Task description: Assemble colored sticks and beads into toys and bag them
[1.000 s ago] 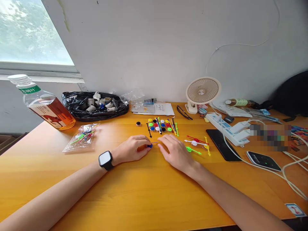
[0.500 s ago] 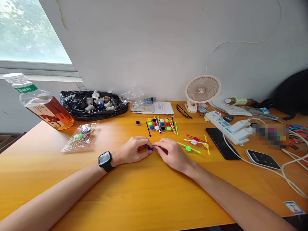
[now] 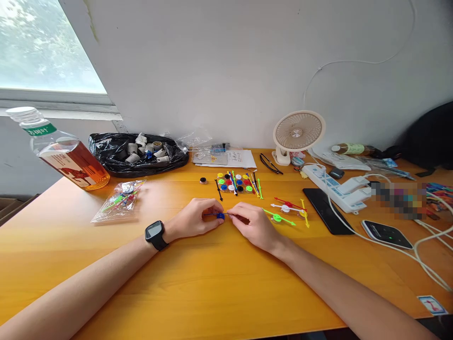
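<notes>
In the head view, a small blue round base [image 3: 220, 216] sits low over the table between my two hands. My left hand [image 3: 198, 217] has thumb and fingers curled around this base. My right hand [image 3: 253, 224] pinches the right end of a thin dark blue arrow [image 3: 227, 214], which lies across the base and reaches into my left hand. Both arrow tips are partly hidden by fingers. Beyond my hands are several coloured round bases [image 3: 239, 188] in rows with loose arrows among them. Right of my right hand lie red, white, green [image 3: 278, 218] and yellow arrows on bases.
A drink bottle [image 3: 71, 160], a plastic packet [image 3: 118, 203] and a black bag [image 3: 106, 153] stand left. Behind are papers [image 3: 242, 158], eyeglasses [image 3: 271, 164] and a fan [image 3: 299, 132]. A black phone [image 3: 327, 212], power strip [image 3: 332, 186] and cables occupy the right.
The blue base shows more clearly between my fingers, and the arrow now lies visibly across it. My left thumb and forefinger have spread slightly. The view has shifted a little.
</notes>
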Available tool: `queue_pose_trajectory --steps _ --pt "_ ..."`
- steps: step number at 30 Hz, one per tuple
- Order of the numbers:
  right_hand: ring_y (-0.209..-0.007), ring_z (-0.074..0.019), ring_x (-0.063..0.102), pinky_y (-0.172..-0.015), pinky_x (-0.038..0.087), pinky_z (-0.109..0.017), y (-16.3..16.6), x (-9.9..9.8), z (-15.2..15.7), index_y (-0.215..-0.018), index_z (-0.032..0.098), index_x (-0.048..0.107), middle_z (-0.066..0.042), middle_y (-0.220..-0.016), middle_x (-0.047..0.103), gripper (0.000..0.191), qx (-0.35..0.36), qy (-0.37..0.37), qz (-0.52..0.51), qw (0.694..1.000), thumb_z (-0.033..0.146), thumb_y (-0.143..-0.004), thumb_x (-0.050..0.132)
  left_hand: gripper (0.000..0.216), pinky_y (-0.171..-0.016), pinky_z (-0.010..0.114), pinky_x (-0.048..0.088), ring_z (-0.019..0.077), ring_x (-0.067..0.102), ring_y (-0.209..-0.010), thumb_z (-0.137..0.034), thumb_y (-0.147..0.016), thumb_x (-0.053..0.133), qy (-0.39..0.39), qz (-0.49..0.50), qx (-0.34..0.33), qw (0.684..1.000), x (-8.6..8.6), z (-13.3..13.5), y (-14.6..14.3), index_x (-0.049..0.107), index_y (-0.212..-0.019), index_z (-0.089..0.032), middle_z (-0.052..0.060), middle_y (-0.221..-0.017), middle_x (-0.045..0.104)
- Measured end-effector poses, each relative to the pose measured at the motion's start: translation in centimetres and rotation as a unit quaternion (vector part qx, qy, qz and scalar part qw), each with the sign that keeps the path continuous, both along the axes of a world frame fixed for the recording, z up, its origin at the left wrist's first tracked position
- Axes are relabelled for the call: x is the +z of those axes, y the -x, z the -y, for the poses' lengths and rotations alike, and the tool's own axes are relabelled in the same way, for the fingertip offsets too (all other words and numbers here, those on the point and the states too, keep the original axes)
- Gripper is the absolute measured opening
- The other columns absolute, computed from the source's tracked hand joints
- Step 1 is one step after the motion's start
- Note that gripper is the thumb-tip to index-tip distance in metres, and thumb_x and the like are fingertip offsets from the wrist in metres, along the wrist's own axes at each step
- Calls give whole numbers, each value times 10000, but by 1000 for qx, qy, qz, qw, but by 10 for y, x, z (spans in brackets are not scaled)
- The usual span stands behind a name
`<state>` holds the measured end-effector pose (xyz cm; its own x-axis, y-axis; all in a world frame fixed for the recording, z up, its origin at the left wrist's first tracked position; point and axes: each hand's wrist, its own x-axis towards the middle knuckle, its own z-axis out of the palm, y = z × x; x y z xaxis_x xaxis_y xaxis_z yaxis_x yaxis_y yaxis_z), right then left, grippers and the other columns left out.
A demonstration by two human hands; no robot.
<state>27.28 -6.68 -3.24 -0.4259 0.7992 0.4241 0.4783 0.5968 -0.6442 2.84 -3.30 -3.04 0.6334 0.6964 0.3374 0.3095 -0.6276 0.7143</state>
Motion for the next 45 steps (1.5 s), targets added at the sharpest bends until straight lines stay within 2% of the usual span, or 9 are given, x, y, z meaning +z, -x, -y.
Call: queue_pose_trajectory --steps 8,15,19,25,34,45 --pt "-898 -195 698 -817 558 -325 -2 -2 -1 -1019 225 794 -68 -1010 738 240 25 -22 -1 999 94 -984 596 115 -789 271 592 167 736 -851 -293 -964 719 -23 -10 -9 1000 -1 -1 0 760 -1014 -198 51 -980 796" --pt "-937 -209 692 -840 562 -339 -3 -3 -2 -1030 232 777 -84 -1029 730 249 37 -74 25 996 108 -1022 561 99 -858 296 601 185 759 -935 -269 -981 705 -69 13 -31 997 -2 -2 -1 767 -934 -207 67 -1020 809" --pt "-899 -201 688 -829 557 -337 1 1 -1 -980 221 766 -73 -987 731 166 26 -17 -8 999 186 -1031 612 118 -850 304 616 191 767 -935 -272 -986 697 -86 20 -35 995 -1 -2 -2 781 -930 -210 82 -1023 811" --pt "-770 -175 636 -707 493 -301 7 5 -3 -909 199 743 -34 -869 707 103 -6 71 -27 997 207 -995 686 118 -860 302 613 187 763 -941 -253 -990 688 -88 12 -43 995 -3 -2 -1 794 -953 -216 75 -1038 811" --pt "-793 -175 610 -718 480 -300 7 2 -4 -939 203 706 -38 -906 685 145 7 61 -1 998 256 -1046 624 121 -864 318 610 190 765 -934 -265 -972 717 -54 4 -45 998 0 -5 -1 788 -887 -215 73 -1033 810" --pt "-788 -165 582 -728 461 -287 8 4 -4 -906 201 677 -23 -890 655 117 21 63 6 998 183 -1016 642 138 -882 339 576 195 733 -946 -227 -965 708 -88 -36 -38 995 1 -4 -1 760 -837 -232 37 -1035 805"
